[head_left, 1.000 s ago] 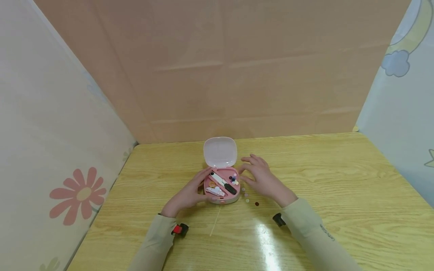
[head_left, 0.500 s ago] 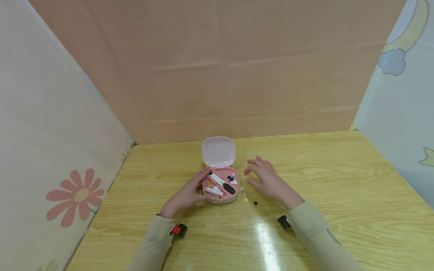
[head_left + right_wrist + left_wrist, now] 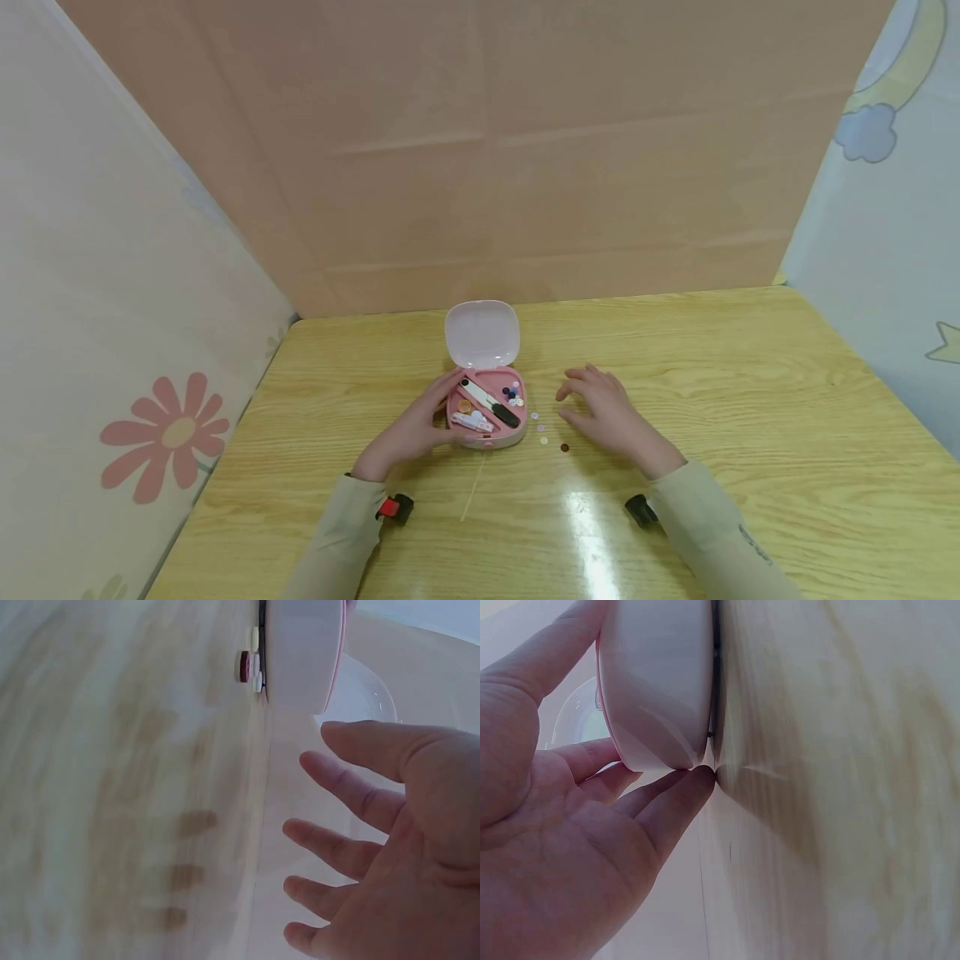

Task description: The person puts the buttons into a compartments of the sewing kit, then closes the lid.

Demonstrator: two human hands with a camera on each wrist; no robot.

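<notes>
1. A small pink case sits near the middle of the wooden tabletop, with its pale lid standing open at the far side.
2. The left hand holds the case by its left side. In the left wrist view the thumb lies along the upper wall of the case, and the fingers curl under its lower edge, touching it where it meets the tabletop.
3. The right hand hovers low over the tabletop to the right of the case, apart from it. Its fingers are straight, spread and hold nothing.
4. Inside the case lie a black-and-white tool, a white clip-like piece, a small orange round thing and a cluster of small buttons.
5. A few loose buttons lie on the tabletop between the case and the right hand: pale ones just beside the case and a dark red button a little nearer the person.
6. A thin pale stick lies on the tabletop in front of the case.
7. Both forearms wear beige sleeves.
</notes>
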